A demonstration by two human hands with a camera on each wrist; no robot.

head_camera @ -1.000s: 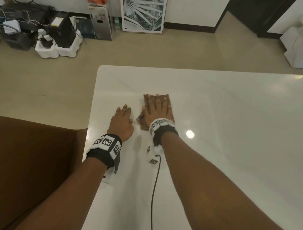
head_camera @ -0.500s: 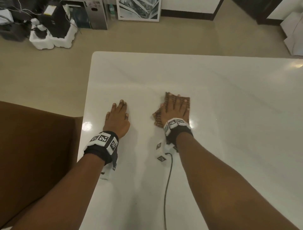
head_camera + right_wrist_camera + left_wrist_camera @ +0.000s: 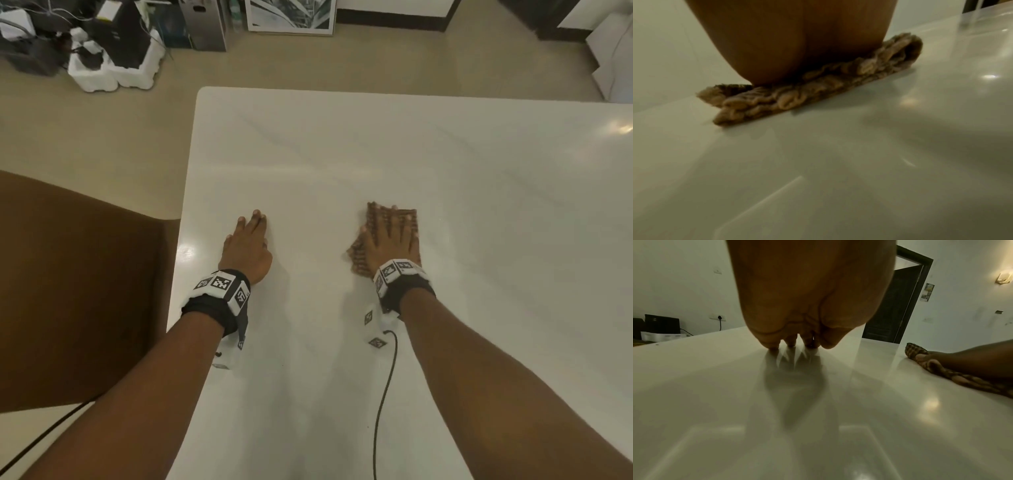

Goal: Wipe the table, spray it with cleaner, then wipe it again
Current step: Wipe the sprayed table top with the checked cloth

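A brown checked cloth lies flat on the glossy white table. My right hand presses down on it with straight, spread fingers; the right wrist view shows the palm on top of the folded cloth. My left hand rests flat on the bare table near its left edge, fingers straight and together, holding nothing. In the left wrist view the left fingertips touch the tabletop, and the cloth lies off to the right under the other hand. No spray bottle is in view.
A brown chair stands against the table's left edge. Black cables run along the table from my wrists. On the floor beyond the table sit foam blocks with equipment, a grey box and a framed picture.
My right hand has slid the cloth to the right across the table, widening the gap to the left hand. The left hand has stayed flat near the left edge.
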